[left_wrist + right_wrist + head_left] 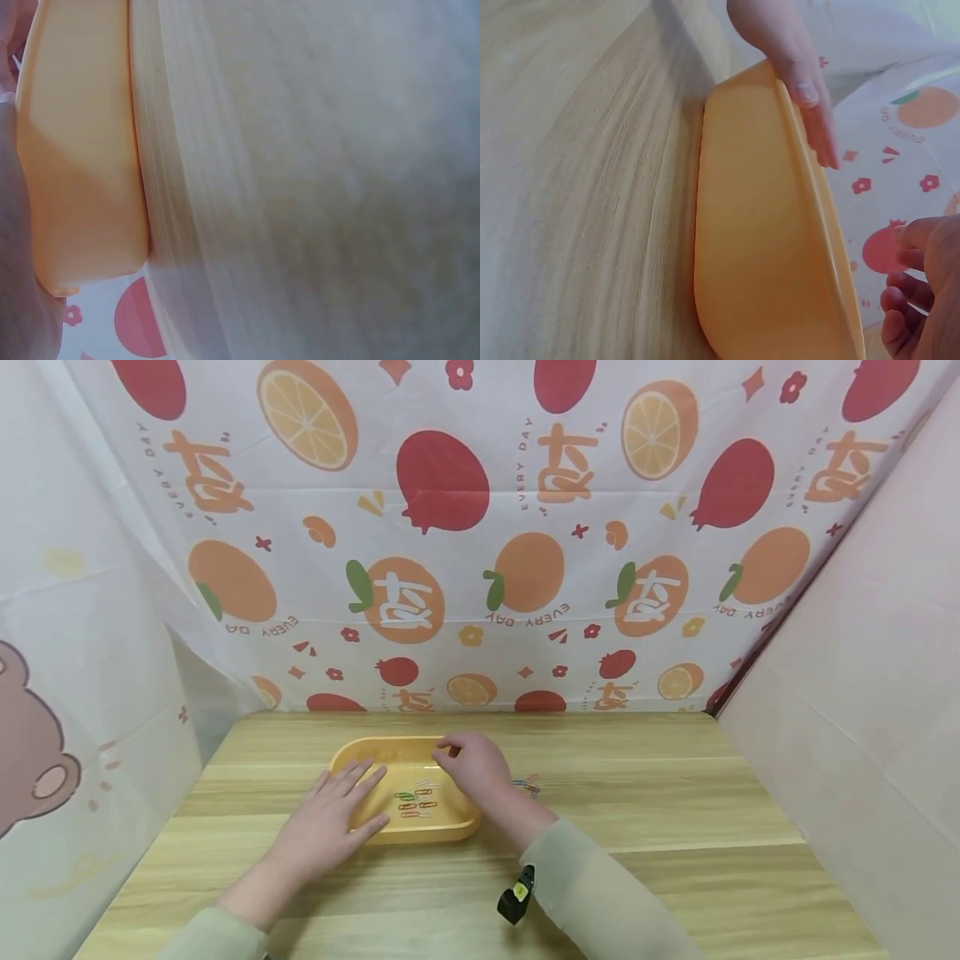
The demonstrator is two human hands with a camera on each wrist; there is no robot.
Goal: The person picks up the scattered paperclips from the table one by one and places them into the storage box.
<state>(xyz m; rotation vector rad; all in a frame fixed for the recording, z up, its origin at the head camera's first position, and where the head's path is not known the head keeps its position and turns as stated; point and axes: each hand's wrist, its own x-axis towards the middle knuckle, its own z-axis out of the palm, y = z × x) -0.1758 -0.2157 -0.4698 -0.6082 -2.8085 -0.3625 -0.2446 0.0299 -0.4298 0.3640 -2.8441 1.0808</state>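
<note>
Item: tray (352,758), yellow plastic, shallow, rounded corners; I log it at the middle of the table (645,810), a little left of centre, flat on the wood

Contents: clips (415,803), several colours, loose on the tray floor, some overlapping; a few more clips lie on the table just beside the tray's right edge, partly hidden behind the right wrist

Left hand (330,814): laid flat on the tray's near-left rim, fingers straight and spread apart, pressing rather than gripping

Right hand (472,766): over the tray's far-right part, fingers curled inward with tips drawn together; I cannot tell whether a clip is pinched between them

Handling, my judgement: each clip is light, stiff wire, smooth and prone to slide on the plastic; best taken by thumb and forefinger across its flat sides, one at a time, since tangled ones may lift together. The tray is light and would skid unless steadied

Surroundings: fruit-print cloth (480,527) behind, plain sheets at both sides
</note>
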